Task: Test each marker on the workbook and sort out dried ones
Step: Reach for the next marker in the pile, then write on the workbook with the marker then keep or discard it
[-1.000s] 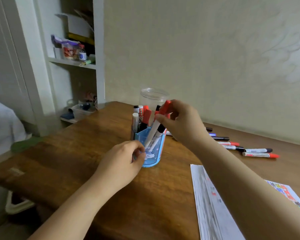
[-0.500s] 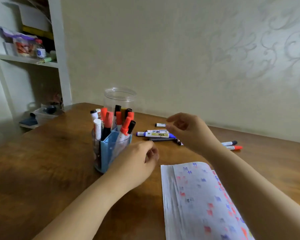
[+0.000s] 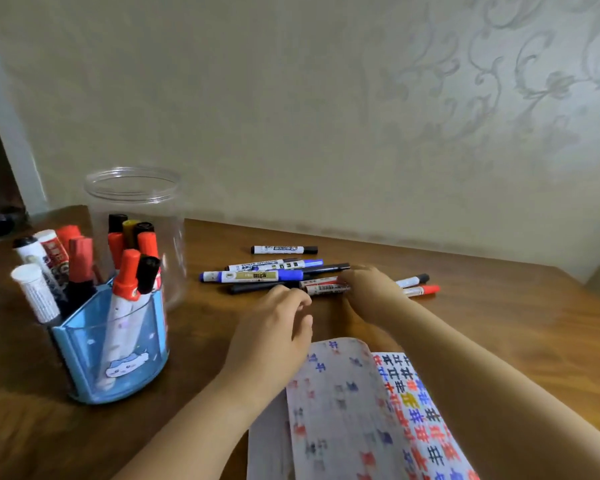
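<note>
Several loose markers (image 3: 257, 276) lie in a heap on the wooden table (image 3: 499, 323). My right hand (image 3: 369, 294) reaches into the heap, and its fingertips close on the end of a white marker with red print (image 3: 324, 289). My left hand (image 3: 274, 329) hovers just left of it with loosely curled fingers and holds nothing. The open workbook (image 3: 354, 410), covered with red, blue and black test marks, lies below both hands. A blue pen holder (image 3: 118, 358) at the left is full of capped markers.
A clear plastic jar (image 3: 136, 188) stands right behind the pen holder. Two more markers (image 3: 418, 285) lie to the right of my right hand. The wall runs close behind the table's far edge.
My right hand has dropped from above the table onto the marker heap. My left hand has left the pen holder and moved right. The view has swung right and closer.
</note>
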Available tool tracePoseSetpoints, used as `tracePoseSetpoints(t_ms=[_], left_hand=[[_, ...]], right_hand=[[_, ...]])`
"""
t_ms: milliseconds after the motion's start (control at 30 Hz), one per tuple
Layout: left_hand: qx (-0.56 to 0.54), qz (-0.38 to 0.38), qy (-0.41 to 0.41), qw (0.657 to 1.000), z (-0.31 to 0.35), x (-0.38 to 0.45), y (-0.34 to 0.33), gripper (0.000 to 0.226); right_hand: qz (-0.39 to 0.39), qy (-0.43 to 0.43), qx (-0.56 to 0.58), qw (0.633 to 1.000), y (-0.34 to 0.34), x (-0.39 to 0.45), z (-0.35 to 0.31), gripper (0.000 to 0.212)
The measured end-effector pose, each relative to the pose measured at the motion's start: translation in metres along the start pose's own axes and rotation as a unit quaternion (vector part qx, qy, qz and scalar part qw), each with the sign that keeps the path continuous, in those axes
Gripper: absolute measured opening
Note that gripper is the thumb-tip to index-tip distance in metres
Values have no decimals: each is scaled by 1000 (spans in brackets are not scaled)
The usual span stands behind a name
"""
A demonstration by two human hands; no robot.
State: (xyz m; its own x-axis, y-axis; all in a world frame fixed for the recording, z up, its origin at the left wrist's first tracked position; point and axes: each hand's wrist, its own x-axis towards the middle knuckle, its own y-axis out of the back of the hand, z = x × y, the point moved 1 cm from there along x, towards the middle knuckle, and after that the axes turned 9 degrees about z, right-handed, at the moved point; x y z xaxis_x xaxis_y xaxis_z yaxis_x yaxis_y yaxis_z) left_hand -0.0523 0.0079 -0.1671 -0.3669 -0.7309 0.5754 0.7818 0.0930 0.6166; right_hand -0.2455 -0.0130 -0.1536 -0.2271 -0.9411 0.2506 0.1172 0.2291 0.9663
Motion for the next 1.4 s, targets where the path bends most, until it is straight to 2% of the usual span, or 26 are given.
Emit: tracePoseSetpoints(t_ms=[133, 233, 433, 533, 600, 733, 867, 967, 1100, 1300, 1400], left_hand=[[9, 7, 4, 1000, -10, 0, 6, 27], [13, 17, -4, 1000, -10, 0, 9, 29], [137, 4, -130, 982, 3, -2, 20, 43], [198, -89, -147, 965, 25, -9, 24, 44], [190, -91, -180, 961, 32, -12, 21, 38], [156, -104, -220, 957, 56, -23, 23, 29], [144, -131, -252, 948, 74, -39, 23, 32], [160, -167, -249, 941, 82, -50, 23, 29], [117, -218, -227, 942, 90, -63, 26, 22], [122, -240, -221, 937, 93, -70, 28, 25], [138, -223, -229, 937, 89, -67, 35, 21]], right_hand=[[4, 74, -58, 996, -6, 10, -3, 29], [38, 126, -70, 989, -1, 4, -6, 29], [77, 222, 60, 970, 38, -50, -27, 20], [97, 255, 105, 956, 55, -93, -28, 15], [94, 243, 118, 958, 65, -117, -20, 18], [32, 164, 91, 982, 79, -156, 1, 31], [30, 178, 62, 982, 76, -182, -1, 30], [20, 183, 31, 982, 75, -194, 1, 29], [22, 219, -4, 975, 73, -211, 3, 35], [27, 200, 30, 979, 72, -218, 3, 39], [-12, 176, 67, 982, 83, -216, 0, 32]])
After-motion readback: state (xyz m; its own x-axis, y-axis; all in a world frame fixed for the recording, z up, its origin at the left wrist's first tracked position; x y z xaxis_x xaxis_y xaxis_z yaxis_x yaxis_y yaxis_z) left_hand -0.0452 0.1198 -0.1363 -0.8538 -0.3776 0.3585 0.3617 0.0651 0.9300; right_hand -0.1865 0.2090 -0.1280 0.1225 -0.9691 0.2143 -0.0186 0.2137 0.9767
